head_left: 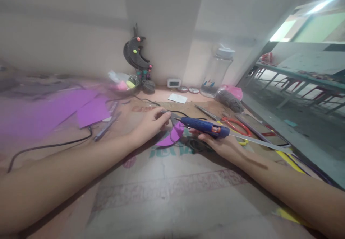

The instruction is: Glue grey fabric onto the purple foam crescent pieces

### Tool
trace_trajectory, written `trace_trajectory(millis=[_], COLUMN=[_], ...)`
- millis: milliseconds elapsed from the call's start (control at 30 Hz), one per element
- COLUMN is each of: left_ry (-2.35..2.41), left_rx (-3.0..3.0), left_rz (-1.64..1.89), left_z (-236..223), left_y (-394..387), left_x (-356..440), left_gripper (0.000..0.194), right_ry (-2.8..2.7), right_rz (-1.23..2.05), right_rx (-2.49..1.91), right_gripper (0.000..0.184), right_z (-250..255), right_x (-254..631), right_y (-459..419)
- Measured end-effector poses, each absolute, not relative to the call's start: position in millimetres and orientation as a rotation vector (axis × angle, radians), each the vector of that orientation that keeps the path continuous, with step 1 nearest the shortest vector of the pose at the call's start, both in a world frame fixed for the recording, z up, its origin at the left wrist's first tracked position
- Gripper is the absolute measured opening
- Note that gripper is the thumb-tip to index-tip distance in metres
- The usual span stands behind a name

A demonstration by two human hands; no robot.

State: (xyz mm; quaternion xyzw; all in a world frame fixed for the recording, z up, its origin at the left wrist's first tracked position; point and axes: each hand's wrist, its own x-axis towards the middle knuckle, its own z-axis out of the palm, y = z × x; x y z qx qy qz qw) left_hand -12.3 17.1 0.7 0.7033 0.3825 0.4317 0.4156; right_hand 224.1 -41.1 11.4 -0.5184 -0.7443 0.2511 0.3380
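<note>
My right hand (221,144) is closed around a blue glue gun (206,127) whose nozzle points left. Just under the nozzle lies a purple foam piece (172,135) on the cardboard work surface (172,188). My left hand (151,124) rests on the cardboard with its fingers curled, the fingertips pinching a small dark grey piece (167,115) right by the nozzle tip. A black cord (48,146) runs across the table under my left forearm.
Purple foam sheets (88,111) lie at the left. Red-handled scissors (235,126), a metal ruler (258,143) and a phone (262,129) sit right of the gun. At the back stand a dark crescent-moon craft (134,54), a clear bottle (217,72) and a bowl (125,84).
</note>
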Motion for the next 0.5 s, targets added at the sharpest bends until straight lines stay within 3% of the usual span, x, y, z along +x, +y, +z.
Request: trace_trajectory(millis=[500], left_ry=[0.985], left_rx=[1.742], left_rz=[1.112], left_z=[-0.9], left_y=[20.9], left_x=[-13.4], left_gripper=[0.027], right_ry=[-2.111], right_rz=[0.368], right_rx=[-1.427], right_gripper=[0.029], right_z=[7.2], right_x=[228.7], right_y=[-35.1])
